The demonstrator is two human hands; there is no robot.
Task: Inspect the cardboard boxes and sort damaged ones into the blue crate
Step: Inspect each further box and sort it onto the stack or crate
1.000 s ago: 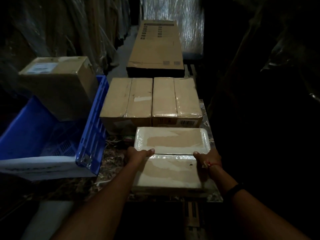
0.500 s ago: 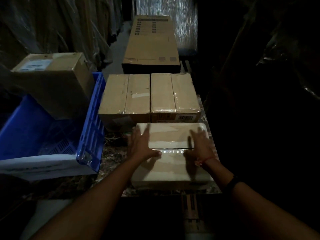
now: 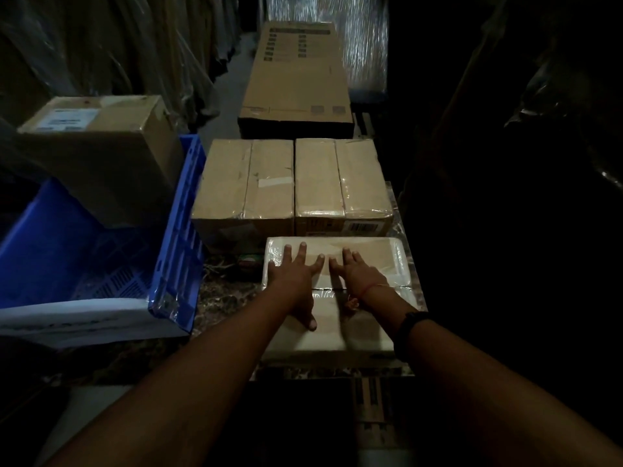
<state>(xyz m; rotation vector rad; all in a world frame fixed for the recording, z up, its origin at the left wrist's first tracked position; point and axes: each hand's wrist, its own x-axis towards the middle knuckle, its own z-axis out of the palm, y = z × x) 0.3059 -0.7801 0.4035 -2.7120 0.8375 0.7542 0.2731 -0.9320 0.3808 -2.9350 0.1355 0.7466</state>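
Note:
A flat plastic-wrapped cardboard box [image 3: 371,254] lies in front of me, with a second wrapped box [image 3: 340,335] nearer to me. My left hand [image 3: 296,274] and my right hand [image 3: 359,273] rest flat, palms down and fingers spread, side by side on the far wrapped box. Neither hand grips anything. Behind them stand two taped brown boxes, one on the left [image 3: 246,183] and one on the right [image 3: 340,180]. The blue crate [image 3: 182,251] sits to the left with a brown labelled box [image 3: 111,153] tilted in its far end.
A long cardboard carton [image 3: 296,75] lies farther back on the row. Plastic-wrapped stock lines the left side and the dark right side. A white sheet [image 3: 77,320] covers the crate's near edge. The boxes rest on a marbled surface [image 3: 222,298].
My hands left the sides of the near wrapped box and slid forward and inward. They now lie flat together on the far wrapped box.

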